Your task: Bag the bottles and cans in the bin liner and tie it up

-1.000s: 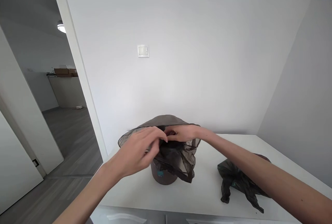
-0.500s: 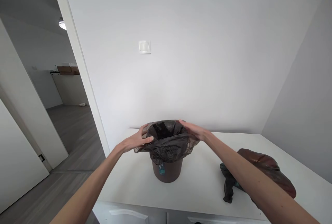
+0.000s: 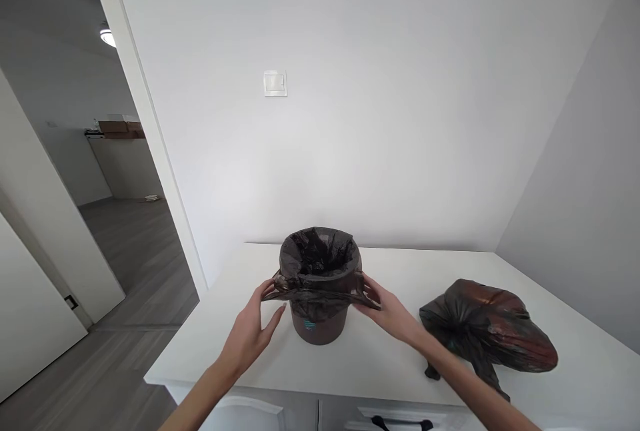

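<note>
A brown trash can [image 3: 320, 331] stands upright on the white cabinet top, lined with a dark translucent trash bag [image 3: 320, 284]. The bag's mouth is folded outward over the rim, and its loose edge hangs round the upper part of the can. At the left side my left hand [image 3: 250, 328] has its fingertips on the stretched bag edge, its thumb standing lower and apart from them. On the right, my right hand [image 3: 387, 308] grips the opposite bag edge; some of its fingers are hidden by the plastic.
A tied, filled dark bag [image 3: 495, 328] lies right of the can, beside my right forearm. Behind the white cabinet top [image 3: 210, 344] rises a wall with a light switch [image 3: 275, 83]. A black drawer handle [image 3: 403, 424] shows below. The doorway opens at left.
Both hands have moved down from the rim along the can's sides. The bag edge came down with them, baring the rim's rounded outline under the plastic. The view shifted slightly.
</note>
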Motion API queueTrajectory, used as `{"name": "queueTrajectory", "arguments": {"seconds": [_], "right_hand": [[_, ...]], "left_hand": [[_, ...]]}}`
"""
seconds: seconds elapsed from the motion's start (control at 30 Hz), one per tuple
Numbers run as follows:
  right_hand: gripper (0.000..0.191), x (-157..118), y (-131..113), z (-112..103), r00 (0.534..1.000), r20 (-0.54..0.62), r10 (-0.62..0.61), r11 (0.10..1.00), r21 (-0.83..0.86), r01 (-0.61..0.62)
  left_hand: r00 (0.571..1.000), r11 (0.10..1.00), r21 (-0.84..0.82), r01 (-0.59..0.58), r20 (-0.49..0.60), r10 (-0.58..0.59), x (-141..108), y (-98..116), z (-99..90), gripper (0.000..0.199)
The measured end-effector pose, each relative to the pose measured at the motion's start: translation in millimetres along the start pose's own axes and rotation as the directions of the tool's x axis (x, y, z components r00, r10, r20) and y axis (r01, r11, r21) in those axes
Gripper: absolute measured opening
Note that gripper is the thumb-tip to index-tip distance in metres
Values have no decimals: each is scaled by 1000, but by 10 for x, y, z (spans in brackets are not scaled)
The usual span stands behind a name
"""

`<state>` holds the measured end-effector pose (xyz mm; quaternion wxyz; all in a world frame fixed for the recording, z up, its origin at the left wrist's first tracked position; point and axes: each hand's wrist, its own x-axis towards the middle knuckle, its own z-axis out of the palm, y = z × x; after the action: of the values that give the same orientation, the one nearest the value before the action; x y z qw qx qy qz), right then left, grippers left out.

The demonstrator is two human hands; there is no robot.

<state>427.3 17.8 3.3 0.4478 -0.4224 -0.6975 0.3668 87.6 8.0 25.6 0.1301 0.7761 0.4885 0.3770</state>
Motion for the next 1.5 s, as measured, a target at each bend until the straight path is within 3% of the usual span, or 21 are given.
{"name": "queueTrajectory", "arguments": {"seconds": [0.07,0.13,0.23,0.33,0.43,0.57,0.63,0.7,0.87,1.1,1.33,1.5], "right_hand": [[46,-207,121,157,964,-255,-78,990,-133,45],[33,-383,250,287,919,-318,-235,931,-347,118],[35,-560,382,362,917,-65,-394,712,-653,259],[44,-649,304,278,918,137,-371,554,-761,338],[44,-656,-66,119,929,92,-359,575,-762,298],[43,-463,-729,-4,887,-45,-459,628,-722,289],[44,-284,-949,-8,877,-5,-480,618,-712,334],[42,-86,-1048,-1,877,81,-473,605,-694,390],[30,258,-1013,-32,884,244,-398,636,-622,458],[39,285,-980,-197,884,300,-359,581,-669,463],[41,64,-852,-513,937,159,-312,562,-764,317],[61,-398,-723,-392,899,-39,-437,544,-807,229]], "left_hand": [[995,995,91,-40,-85,48,-128,-46,72,43],[986,972,202,-121,-92,142,-191,-129,148,27],[970,897,377,-230,12,243,-211,-309,228,21],[950,849,427,-313,147,276,-248,-530,240,27],[965,879,401,-259,145,218,-335,-760,238,48],[999,928,369,54,-19,-50,-422,-1039,324,69],[987,917,366,160,-42,-156,-433,-1157,391,72],[984,903,393,173,-29,-176,-437,-1253,447,71],[993,888,447,108,-7,-118,-473,-1381,503,60],[991,874,470,126,-10,-137,-494,-1361,502,58],[987,856,497,142,-7,-160,-486,-1259,487,58],[982,856,493,155,15,-186,-456,-1216,523,60]]}}
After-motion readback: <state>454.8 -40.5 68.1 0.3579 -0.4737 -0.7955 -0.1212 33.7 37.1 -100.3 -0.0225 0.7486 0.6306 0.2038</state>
